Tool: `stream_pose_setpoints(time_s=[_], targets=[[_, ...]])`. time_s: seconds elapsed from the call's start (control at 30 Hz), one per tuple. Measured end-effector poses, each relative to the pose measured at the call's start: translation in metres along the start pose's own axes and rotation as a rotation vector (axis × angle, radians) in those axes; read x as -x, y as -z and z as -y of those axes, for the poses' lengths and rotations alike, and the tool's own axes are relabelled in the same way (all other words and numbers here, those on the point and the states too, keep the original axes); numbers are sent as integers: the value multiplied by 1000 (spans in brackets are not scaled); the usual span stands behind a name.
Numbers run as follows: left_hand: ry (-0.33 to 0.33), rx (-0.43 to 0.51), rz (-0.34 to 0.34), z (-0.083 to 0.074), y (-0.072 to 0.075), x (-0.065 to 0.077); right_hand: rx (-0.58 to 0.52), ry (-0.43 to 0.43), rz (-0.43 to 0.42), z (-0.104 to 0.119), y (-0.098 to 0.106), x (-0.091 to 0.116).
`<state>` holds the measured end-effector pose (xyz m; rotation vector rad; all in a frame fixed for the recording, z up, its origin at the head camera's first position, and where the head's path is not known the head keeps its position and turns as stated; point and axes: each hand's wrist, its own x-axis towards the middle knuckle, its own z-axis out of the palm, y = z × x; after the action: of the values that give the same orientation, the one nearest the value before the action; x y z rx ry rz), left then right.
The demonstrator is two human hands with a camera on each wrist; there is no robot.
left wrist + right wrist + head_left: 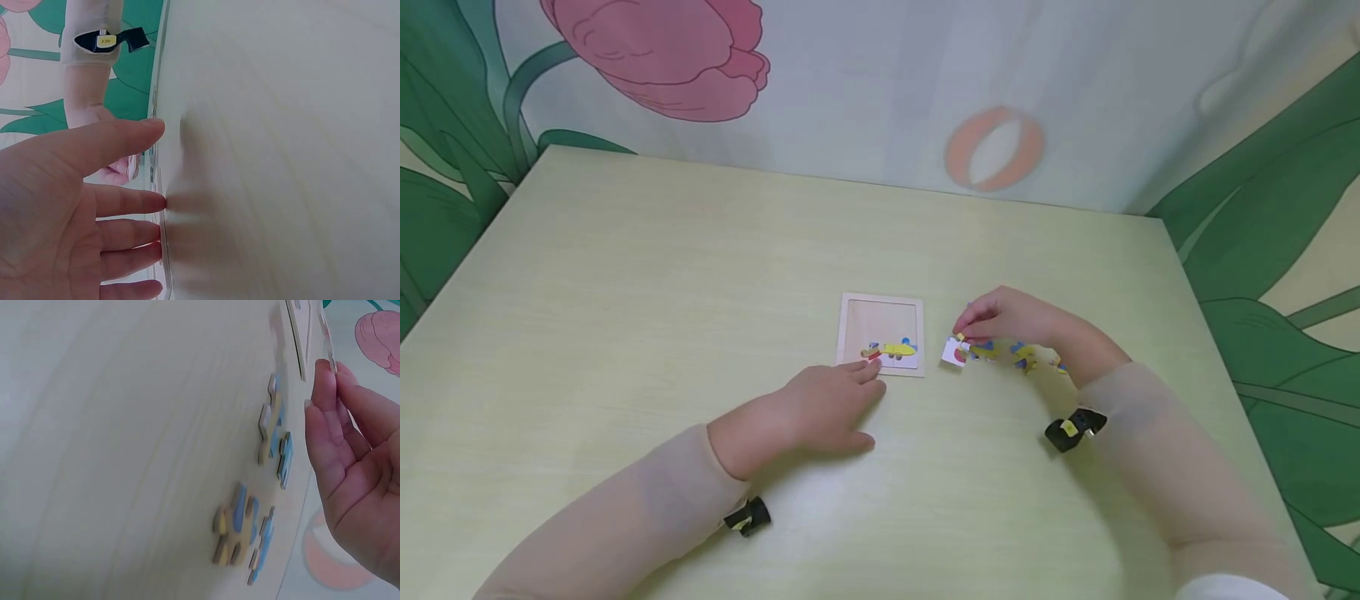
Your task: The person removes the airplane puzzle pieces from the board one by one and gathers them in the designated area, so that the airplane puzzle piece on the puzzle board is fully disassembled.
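My right hand (1011, 317) pinches a jigsaw puzzle piece (954, 352) by its edge, just to the right of a square puzzle frame (880, 297). White with a red patch, the piece appears edge-on in the right wrist view. Along the bottom of the frame lie fitted pieces (898, 349) with a yellow shape and bits of blue and red. My left hand (831, 408) has its fingers spread, and their tips touch the frame's lower left edge. Several loose puzzle pieces (237, 525) lie on the table below the right hand, partly hidden by it in the head view.
The pale wooden table (700, 250) reaches back to a wall painted with a pink flower (662, 50) and green leaves. Each forearm wears a small black wrist camera (1075, 429) over a beige sleeve.
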<state>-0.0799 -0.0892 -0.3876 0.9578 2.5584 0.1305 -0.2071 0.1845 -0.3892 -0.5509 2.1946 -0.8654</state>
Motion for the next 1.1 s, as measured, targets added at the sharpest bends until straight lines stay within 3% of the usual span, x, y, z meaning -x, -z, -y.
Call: stream_pose_setpoints(time_s=[0.5, 0.77, 1.1], targets=[[0, 6, 8, -1, 3, 1, 64, 27, 90, -4, -3, 31], [11, 8, 7, -1, 2, 1, 104, -44, 85, -6, -10, 36], [7, 6, -12, -1, 1, 0, 165, -8, 73, -8, -12, 38]])
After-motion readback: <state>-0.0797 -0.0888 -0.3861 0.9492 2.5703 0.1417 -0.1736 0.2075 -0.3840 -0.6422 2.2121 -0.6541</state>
